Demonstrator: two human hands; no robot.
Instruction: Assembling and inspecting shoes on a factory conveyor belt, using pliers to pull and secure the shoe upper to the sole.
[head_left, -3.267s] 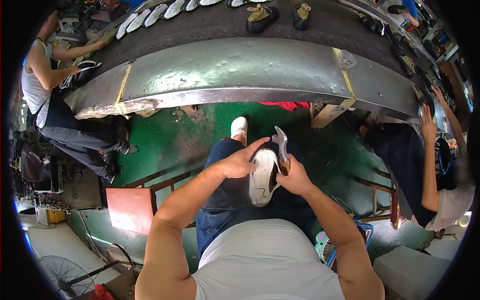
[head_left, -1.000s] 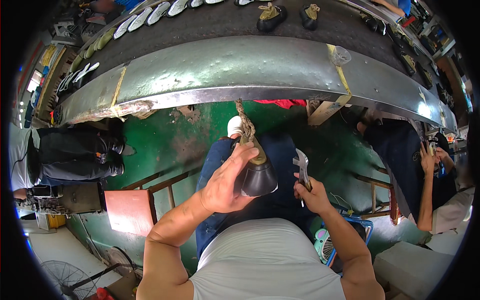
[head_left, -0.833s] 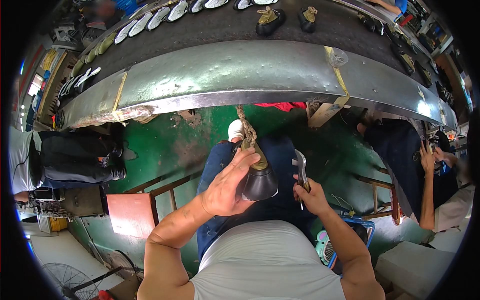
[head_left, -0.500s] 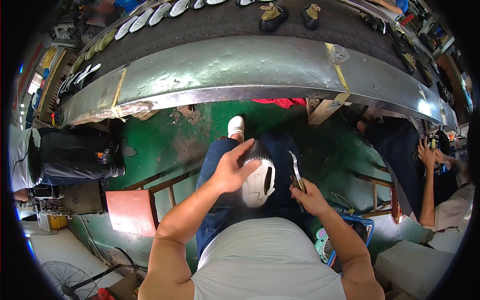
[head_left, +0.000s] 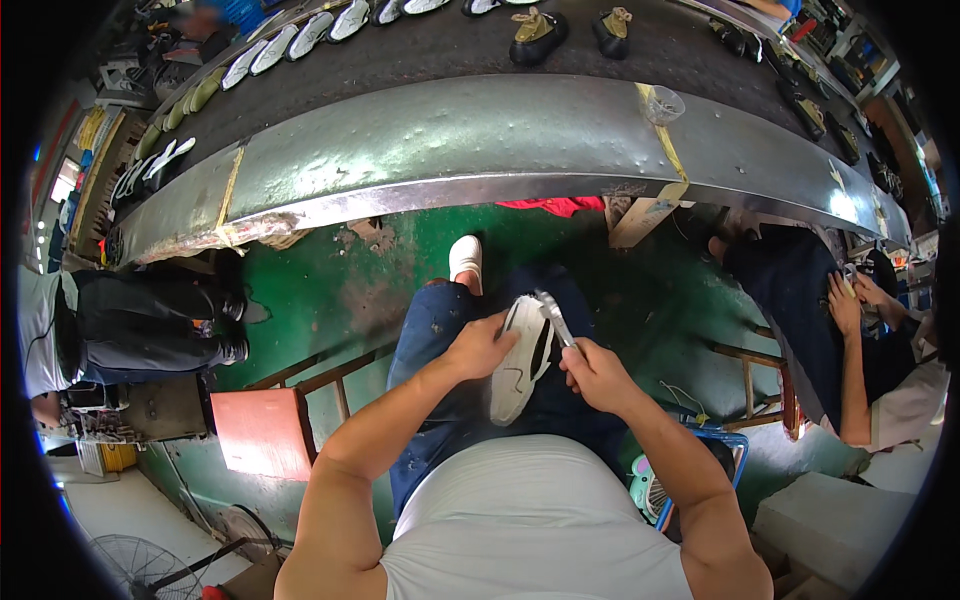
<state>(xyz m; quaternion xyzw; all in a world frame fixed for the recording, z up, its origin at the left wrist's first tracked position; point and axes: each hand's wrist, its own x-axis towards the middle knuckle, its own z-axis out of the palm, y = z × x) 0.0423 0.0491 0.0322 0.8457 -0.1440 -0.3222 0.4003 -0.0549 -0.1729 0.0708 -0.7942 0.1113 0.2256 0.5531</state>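
A white shoe piece (head_left: pixel 513 378), with a long black slot along its right side, lies over my thighs, its narrow end pointing toward my body. My left hand (head_left: pixel 482 346) grips its left edge, the thumb on the white face and the fingers hidden behind. In my right hand (head_left: pixel 597 377) is a metal tool that looks like pincers (head_left: pixel 556 320). Their silver head is at the far right end of the shoe piece, close to its edge; whether it touches, I cannot tell. My right fingers wrap round the handle.
A metal-edged bench (head_left: pixel 420 135) runs across in front, with white shoe pieces (head_left: pixel 308 36) and a dark shoe (head_left: pixel 538 38) on its belt. At left stands a reddish stool (head_left: pixel 262 428); at right sits another person (head_left: pixel 850 330). A blue-framed crate (head_left: pixel 735 455) is beside my right arm.
My left hand has turned the shoe piece, so its black toe no longer shows and more white face does. My right hand has brought the pincers left and up to its far end.
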